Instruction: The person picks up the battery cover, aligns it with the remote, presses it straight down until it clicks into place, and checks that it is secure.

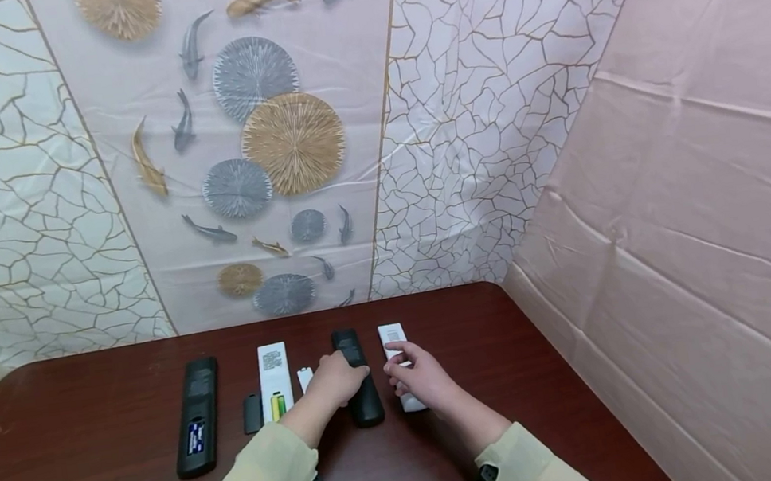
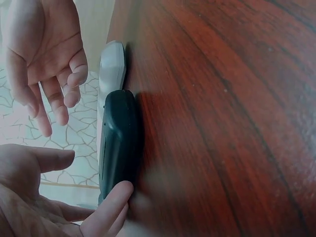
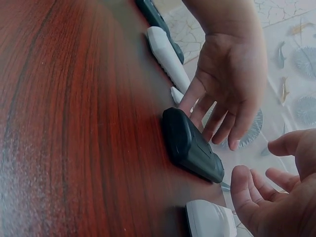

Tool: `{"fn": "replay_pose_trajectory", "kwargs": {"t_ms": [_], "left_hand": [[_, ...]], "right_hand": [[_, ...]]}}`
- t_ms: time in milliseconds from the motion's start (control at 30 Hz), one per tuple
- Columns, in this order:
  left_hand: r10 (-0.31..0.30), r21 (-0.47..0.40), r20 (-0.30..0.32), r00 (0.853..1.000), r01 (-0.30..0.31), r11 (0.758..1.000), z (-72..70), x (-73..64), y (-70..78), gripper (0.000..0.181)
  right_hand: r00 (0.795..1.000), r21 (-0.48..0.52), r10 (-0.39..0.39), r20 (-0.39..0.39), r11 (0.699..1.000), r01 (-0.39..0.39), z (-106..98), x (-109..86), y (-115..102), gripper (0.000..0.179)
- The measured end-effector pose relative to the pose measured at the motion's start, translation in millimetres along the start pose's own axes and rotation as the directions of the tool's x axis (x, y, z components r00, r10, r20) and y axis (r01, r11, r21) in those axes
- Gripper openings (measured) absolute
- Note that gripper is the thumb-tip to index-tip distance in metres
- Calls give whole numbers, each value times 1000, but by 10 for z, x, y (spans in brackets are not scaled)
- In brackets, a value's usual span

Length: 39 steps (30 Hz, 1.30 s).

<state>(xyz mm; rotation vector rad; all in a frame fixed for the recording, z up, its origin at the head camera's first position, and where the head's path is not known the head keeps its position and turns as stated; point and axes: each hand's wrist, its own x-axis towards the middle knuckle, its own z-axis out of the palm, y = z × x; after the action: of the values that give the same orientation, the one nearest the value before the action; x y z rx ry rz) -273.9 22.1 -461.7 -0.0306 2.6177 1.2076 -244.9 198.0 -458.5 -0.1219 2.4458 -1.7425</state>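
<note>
My left hand (image 1: pixel 331 381) is at the left side of a black remote control (image 1: pixel 367 405), which lies face down on the table. In the left wrist view its fingertips (image 2: pixel 121 192) are right at the remote's side, while the thumb stands apart from it. A white remote control (image 1: pixel 391 334) lies just to the right. Over that white remote hovers my right hand (image 1: pixel 422 379), fingers loosely bent with nothing between them. Between the left hand and a second white remote (image 1: pixel 274 374) lies a small white battery cover (image 1: pixel 304 376), partly hidden by the hand.
The second white remote has its battery compartment uncovered, with yellow-green batteries (image 1: pixel 278 406) showing. Beside it lies a black battery cover (image 1: pixel 252 414). Farther left is another black remote (image 1: pixel 197 384) with blue batteries (image 1: pixel 196 436) exposed. A patterned cloth (image 1: pixel 266 207) hangs behind the brown table (image 1: pixel 92 437).
</note>
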Motion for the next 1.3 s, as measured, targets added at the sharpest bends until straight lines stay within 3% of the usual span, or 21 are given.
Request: {"fn": "replay_pose_trajectory", "kwargs": {"t_ms": [267,533,667,900,1033,1300], "left_hand": [[11,-50,25,1000,-9,999,-25,-19,-17,71],[21,-178,3,1000,-20,984,-77,-87,-139,67],[8,-230,-21,1000,-12,973,-158,-158,-211,64],[33,-314,-29,999,-41,949,-433,-350,-334,58],[31,-358,-39,999,-43,933,-549,-433,-379,55],[10,-343,-68,998,-32,939,-618,-483,-479,53]], "right_hand": [[1000,22,18,11,1000,-19,9,10,7,43],[1000,5,-16,6,1000,16,96,29,-23,37],[999,1,-32,4,999,32,150,49,-49,36],[995,56,-75,60,996,72,263,-133,-395,32],[992,47,-82,96,996,78,326,-117,-386,31],[987,44,-106,121,994,101,420,-29,-335,32]]}}
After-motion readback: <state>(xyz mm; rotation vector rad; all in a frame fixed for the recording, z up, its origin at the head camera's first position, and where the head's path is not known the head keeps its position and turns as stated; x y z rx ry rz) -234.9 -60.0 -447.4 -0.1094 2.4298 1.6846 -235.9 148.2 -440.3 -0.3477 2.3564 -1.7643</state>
